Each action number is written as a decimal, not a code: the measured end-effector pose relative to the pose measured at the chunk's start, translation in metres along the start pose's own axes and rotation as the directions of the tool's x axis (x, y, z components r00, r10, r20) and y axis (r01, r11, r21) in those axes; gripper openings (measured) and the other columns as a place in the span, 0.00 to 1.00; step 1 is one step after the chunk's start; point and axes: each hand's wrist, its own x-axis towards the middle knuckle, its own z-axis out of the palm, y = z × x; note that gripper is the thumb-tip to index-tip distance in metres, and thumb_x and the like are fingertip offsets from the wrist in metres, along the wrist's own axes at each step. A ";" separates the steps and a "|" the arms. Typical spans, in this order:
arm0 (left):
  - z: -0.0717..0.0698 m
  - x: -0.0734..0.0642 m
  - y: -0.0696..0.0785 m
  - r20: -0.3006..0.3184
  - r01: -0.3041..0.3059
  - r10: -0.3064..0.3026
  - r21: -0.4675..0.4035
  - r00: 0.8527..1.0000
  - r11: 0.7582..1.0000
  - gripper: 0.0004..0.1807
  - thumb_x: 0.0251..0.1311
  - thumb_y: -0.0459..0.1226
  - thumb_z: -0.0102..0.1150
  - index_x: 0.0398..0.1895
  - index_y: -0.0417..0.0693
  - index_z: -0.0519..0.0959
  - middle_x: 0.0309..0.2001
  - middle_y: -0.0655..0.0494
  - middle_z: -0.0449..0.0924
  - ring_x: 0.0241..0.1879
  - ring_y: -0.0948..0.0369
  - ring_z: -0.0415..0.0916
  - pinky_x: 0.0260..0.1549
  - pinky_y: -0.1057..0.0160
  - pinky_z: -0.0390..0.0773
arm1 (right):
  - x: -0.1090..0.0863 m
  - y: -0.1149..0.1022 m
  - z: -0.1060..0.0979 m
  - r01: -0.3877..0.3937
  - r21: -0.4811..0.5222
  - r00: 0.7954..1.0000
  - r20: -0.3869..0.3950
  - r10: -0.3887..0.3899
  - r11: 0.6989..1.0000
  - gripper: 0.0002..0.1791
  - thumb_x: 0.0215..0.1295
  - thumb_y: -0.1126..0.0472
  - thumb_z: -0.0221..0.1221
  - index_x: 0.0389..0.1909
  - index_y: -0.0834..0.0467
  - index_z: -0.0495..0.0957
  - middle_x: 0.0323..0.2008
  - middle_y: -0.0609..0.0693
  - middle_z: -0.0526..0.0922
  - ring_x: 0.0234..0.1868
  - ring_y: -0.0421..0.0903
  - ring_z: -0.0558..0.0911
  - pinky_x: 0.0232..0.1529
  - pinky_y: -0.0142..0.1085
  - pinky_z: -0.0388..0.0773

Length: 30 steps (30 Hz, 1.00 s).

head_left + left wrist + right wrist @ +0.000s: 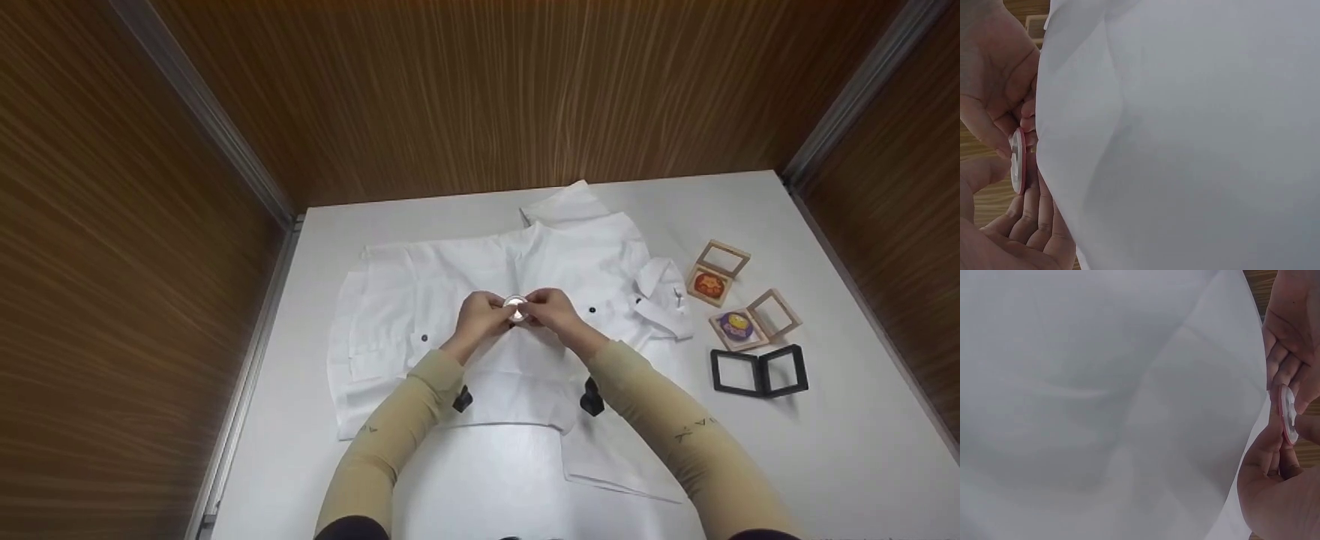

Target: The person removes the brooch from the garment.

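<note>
Both hands meet over a white button-up garment (pixel 450 262) laid out on the table. Between them is a small round badge (pixel 516 306) with a shiny face toward me and a pale rim. In the left wrist view the badge (pixel 1018 161) appears edge-on, with a red underside. My left hand (pixel 478 316) pinches its left edge between thumb and fingers. My right hand (pixel 553 309) grips the opposite edge, its thumb on the shiny face. In the right wrist view, white cloth (pixel 1100 399) fills most of the picture beside the fingers.
Two open wooden frames, one with an orange-red badge (pixel 709 284) and one with a purple-yellow badge (pixel 737 325), stand on the right of the white table (pixel 480 480). An open black frame (pixel 762 373) lies nearer. Wood-grain panels (pixel 465 97) enclose the table.
</note>
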 end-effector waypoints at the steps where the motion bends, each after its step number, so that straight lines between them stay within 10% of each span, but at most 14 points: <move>1: 0.000 0.000 0.000 0.007 0.010 -0.009 -0.027 1.000 1.000 0.09 0.63 0.34 0.71 0.35 0.32 0.88 0.28 0.51 0.87 0.29 0.61 0.82 0.32 0.69 0.87 | 0.000 0.000 0.000 0.003 0.003 1.000 0.001 -0.003 1.000 0.12 0.70 0.64 0.62 0.46 0.70 0.81 0.31 0.45 0.81 0.29 0.35 0.81 0.35 0.25 0.82; 18: 0.001 0.003 -0.004 0.042 0.050 -0.046 -0.096 0.998 0.994 0.10 0.63 0.31 0.69 0.40 0.28 0.86 0.35 0.43 0.89 0.30 0.62 0.86 0.35 0.67 0.90 | -0.001 0.003 0.000 0.007 -0.025 1.000 -0.013 -0.007 1.000 0.05 0.69 0.65 0.62 0.38 0.65 0.79 0.27 0.44 0.78 0.27 0.35 0.79 0.32 0.24 0.80; 30: -0.001 0.001 -0.006 0.035 0.025 -0.025 0.019 0.999 1.000 0.08 0.64 0.31 0.70 0.37 0.31 0.88 0.27 0.52 0.86 0.24 0.68 0.78 0.28 0.73 0.84 | 0.000 0.008 0.003 0.035 -0.102 0.999 -0.007 -0.036 0.994 0.06 0.70 0.65 0.61 0.39 0.66 0.80 0.28 0.44 0.77 0.27 0.36 0.78 0.31 0.24 0.78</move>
